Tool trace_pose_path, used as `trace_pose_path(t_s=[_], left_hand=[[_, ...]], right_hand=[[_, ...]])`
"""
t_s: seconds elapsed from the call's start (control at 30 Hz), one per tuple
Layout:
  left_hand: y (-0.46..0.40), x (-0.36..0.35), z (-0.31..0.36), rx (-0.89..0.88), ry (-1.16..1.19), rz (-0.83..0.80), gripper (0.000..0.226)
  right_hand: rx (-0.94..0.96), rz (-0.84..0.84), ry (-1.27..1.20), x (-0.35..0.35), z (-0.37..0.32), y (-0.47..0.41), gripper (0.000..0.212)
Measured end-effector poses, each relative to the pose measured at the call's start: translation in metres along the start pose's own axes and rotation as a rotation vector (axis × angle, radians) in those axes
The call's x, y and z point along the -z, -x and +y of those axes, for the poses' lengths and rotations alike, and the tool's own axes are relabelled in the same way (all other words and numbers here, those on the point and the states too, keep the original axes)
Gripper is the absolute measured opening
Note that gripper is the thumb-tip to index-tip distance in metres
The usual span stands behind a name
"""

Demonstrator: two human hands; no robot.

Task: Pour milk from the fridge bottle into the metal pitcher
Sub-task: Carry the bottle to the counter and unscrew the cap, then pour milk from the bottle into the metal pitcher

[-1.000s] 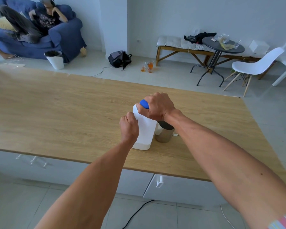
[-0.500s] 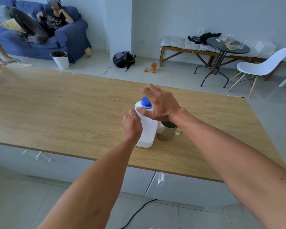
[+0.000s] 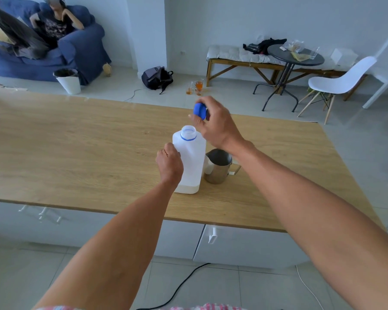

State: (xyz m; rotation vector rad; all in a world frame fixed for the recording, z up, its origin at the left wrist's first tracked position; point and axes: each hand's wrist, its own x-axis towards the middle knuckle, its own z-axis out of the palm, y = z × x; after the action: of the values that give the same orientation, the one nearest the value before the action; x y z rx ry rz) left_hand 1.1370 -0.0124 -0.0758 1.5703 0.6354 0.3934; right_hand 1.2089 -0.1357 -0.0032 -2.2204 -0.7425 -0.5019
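A white plastic milk bottle [image 3: 192, 159] stands upright on the wooden counter [image 3: 76, 148], its mouth uncapped with a blue ring around the neck. A little milk shows at its bottom. My left hand [image 3: 169, 163] grips the bottle's left side. My right hand [image 3: 215, 123] hovers above and to the right of the bottle's mouth, pinching the blue cap [image 3: 199, 111]. The metal pitcher [image 3: 218, 165] stands right beside the bottle, on its right, handle pointing right.
Beyond the counter lie a backpack [image 3: 157, 78] and glasses [image 3: 196, 87] on the floor, a round dark table [image 3: 295, 58], a white chair [image 3: 338, 80] and a bench. A person sits on a blue sofa [image 3: 83, 43] at far left. Cables run on the floor below.
My right hand has twisted the blue cap off the bottle and lifted it up and to the right. My left hand has kept its hold on the bottle.
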Motion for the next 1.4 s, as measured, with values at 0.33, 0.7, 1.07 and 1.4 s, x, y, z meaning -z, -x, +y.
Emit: trace_pose_path(t_s=[0.33,0.7,1.07,1.4], left_hand=[[-0.004,-0.003,-0.005,0.075,0.085,-0.017,0.030],[-0.006,-0.006,-0.011,0.066,0.097,-0.008,0.046],[-0.011,-0.007,-0.012,0.054,0.124,-0.016,0.039],[-0.011,-0.007,-0.014,0.033,0.130,-0.011,0.043]], right_hand=[[-0.609,0.247,-0.328,-0.023,0.032,0.090,0.036],[-0.709,0.123,-0.104,-0.069,0.055,0.185,0.037],[-0.876,0.008,-0.030,-0.084,0.070,0.205,0.033],[-0.769,0.276,-0.006,-0.053,0.068,0.174,0.017]])
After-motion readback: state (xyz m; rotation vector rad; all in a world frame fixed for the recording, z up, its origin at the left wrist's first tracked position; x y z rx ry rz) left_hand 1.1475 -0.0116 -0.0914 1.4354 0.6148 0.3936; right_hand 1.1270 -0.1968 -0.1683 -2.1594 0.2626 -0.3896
